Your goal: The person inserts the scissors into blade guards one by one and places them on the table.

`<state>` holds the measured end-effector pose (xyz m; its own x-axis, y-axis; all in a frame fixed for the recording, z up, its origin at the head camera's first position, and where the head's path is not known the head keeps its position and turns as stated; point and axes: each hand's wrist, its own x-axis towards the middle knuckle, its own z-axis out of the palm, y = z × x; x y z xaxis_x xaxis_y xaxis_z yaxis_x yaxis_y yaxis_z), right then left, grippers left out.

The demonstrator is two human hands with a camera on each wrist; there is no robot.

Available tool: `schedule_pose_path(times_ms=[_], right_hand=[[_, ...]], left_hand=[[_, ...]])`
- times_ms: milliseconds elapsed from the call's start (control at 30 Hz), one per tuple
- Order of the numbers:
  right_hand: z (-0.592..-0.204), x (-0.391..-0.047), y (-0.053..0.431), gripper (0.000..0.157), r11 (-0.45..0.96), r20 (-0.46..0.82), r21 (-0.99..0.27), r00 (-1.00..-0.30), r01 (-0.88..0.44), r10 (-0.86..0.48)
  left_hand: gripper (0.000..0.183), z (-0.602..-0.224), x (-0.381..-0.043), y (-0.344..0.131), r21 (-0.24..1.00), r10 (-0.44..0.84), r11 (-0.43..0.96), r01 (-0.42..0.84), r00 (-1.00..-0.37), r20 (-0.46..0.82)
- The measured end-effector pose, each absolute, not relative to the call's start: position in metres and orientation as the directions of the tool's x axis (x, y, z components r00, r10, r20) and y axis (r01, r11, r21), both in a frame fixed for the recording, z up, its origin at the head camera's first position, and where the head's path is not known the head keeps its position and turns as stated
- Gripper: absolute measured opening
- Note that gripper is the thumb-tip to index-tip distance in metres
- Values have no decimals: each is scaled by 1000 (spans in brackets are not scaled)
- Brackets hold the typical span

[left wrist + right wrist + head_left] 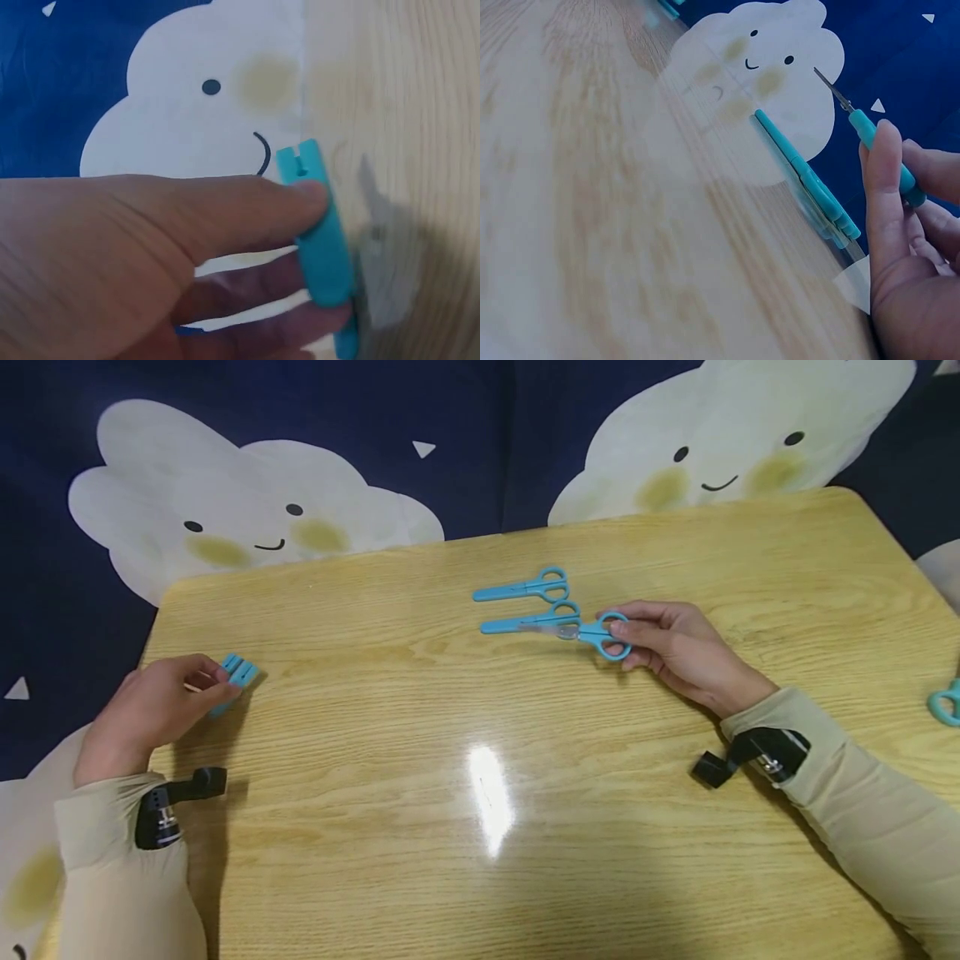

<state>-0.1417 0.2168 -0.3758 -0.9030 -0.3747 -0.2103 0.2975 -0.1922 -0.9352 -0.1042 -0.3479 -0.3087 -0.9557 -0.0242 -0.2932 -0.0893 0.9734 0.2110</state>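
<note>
At the left side of the table, my left hand pinches blue plastic scissor covers between thumb and fingers. In the left wrist view, one cover shows a slotted end above the thumb, and part of another sticks out below the fingers. My right hand holds a pair of blue-handled scissors by the finger loops, bare blades pointing left. These blades overlap a covered pair of scissors lying on the table in the head view. Just behind it lies a second covered pair, parallel to the first.
The wooden table reaches back to a dark blue cloth printed with smiling clouds. A green handle loop shows at the far right edge. Each sleeve carries a black wrist mount.
</note>
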Motion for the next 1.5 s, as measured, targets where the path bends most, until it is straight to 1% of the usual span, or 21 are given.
schedule_pose_path(times_ms=[133, 333, 533, 700, 967, 1233, 1500], right_hand=[[-376, -141, 216, 28, -204, -198, -935, -903, 291, -382], [-374, -140, 213, 34, -191, -198, -939, -903, 287, -381], [-371, -139, 209, 32, -209, -196, -932, -899, 295, -392], [-367, -138, 207, 30, -217, -183, -933, -897, 287, -402], [-365, -134, 205, 37, -213, -188, -933, -899, 289, -396], [-365, -131, 207, 30, -222, -191, -930, -900, 293, -392], [-363, -128, 205, 37, -217, -198, -930, -902, 296, -384]], left_hand=[[44, -311, -106, -342, 229, -32, 970, -78, -979, -199], [45, -313, -106, -332, 245, -94, 962, -123, -988, -126], [39, -314, -103, -324, 274, -74, 958, -85, -996, -47], [36, -313, -100, -320, 319, -70, 945, -75, -997, -28], [32, -314, -99, -311, 333, -37, 941, -54, -998, -58], [26, -318, -101, -301, 368, -25, 929, -49, -997, -71], [30, -316, -99, -299, 407, -32, 912, -42, -999, -31]])
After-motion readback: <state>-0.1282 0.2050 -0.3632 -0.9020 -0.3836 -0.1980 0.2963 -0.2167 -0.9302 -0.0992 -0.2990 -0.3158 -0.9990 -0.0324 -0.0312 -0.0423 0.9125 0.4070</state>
